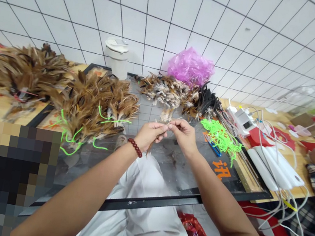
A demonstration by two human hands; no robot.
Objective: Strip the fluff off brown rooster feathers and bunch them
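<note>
Over the tabletop [172,173], the left hand [152,132] pinches what looks like a brown feather [149,147], the right hand [183,134] pinched narrow beside it on what I can't make out, between a feather pile [94,103] and green cords [221,136].

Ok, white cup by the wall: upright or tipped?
Upright: the white cup stands with its lid on top.

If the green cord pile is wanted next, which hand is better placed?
Probably the right hand: it is nearer the green cord pile, which lies to its right; the left hand would have to reach across it.
</note>
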